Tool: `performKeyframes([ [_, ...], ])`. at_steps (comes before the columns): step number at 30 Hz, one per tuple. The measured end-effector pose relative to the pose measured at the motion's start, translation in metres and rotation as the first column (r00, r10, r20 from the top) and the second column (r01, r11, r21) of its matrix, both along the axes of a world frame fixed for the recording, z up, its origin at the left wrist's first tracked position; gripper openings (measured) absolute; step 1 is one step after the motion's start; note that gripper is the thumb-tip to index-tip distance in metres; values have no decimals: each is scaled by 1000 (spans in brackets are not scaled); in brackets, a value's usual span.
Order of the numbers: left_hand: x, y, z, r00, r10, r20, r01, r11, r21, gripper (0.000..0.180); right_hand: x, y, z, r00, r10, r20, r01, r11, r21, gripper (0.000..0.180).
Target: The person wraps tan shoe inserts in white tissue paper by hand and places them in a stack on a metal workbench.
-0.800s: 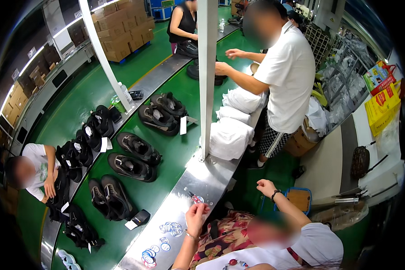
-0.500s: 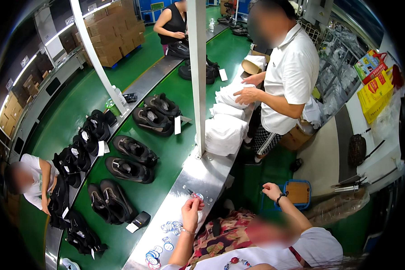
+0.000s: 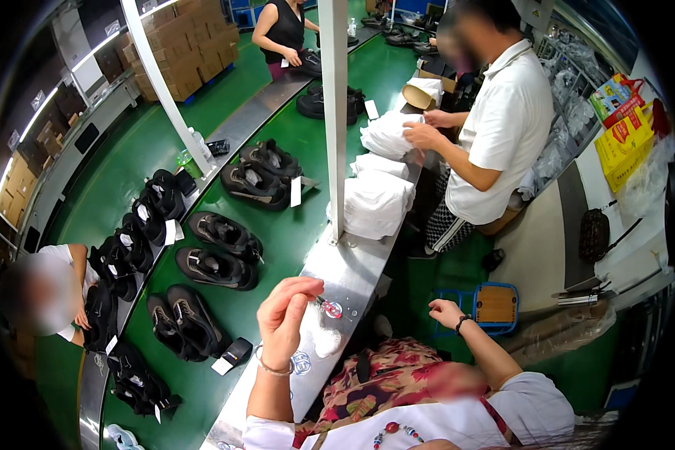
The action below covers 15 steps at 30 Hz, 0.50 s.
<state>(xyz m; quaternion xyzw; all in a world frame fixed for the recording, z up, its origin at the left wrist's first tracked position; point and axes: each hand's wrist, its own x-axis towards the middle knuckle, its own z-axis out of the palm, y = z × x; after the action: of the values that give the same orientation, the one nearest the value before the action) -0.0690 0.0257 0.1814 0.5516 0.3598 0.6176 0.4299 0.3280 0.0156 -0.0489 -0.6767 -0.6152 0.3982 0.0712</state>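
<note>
My left hand [image 3: 283, 319] is raised over the metal ledge, its thumb and fingers pressed together; anything pinched there is too small to make out. Just beyond the fingertips, on the ledge, shows a small red-and-white item [image 3: 331, 308] with thin dark parts, its kind unclear. A crumpled white bundle [image 3: 327, 339] lies beside that hand. Near my left wrist is a round blue-and-white label [image 3: 301, 363]; my forearm covers part of the ledge. My right hand [image 3: 447, 313] hangs off the ledge's right side, fingers curled together, with no object distinguishable in them.
Black shoes [image 3: 219, 268] stand in pairs on the green belt [image 3: 277, 240] to my left. A white post [image 3: 333, 135] rises from the metal ledge [image 3: 352, 262], beside white wrapped bundles [image 3: 375, 202]. A co-worker [image 3: 502, 112] stands ahead right. A blue-framed stool [image 3: 496, 306] is beyond my right hand.
My left hand has lifted and moved left, away from the small red-and-white item. Its forearm now hides most of the round labels. My right hand stays nearly in place. The co-worker ahead has shifted right.
</note>
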Motion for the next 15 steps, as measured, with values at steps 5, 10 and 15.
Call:
performKeyframes([
  [5, -3, 0, 73, 975, -24, -219, 107, 921, 375, 29, -2, 0, -2, 999, 21, -46, -18, 998, 61, 30],
  [10, 22, 10, 138, 906, -171, -388, 398, 657, 640, 37, -12, 32, 47, 944, -6, -329, 65, 983, 169, 25],
  [15, 43, 8, 178, 922, -213, -324, 386, 589, 710, 37, -41, 54, 139, 951, 73, -301, 68, 899, 432, 24],
])
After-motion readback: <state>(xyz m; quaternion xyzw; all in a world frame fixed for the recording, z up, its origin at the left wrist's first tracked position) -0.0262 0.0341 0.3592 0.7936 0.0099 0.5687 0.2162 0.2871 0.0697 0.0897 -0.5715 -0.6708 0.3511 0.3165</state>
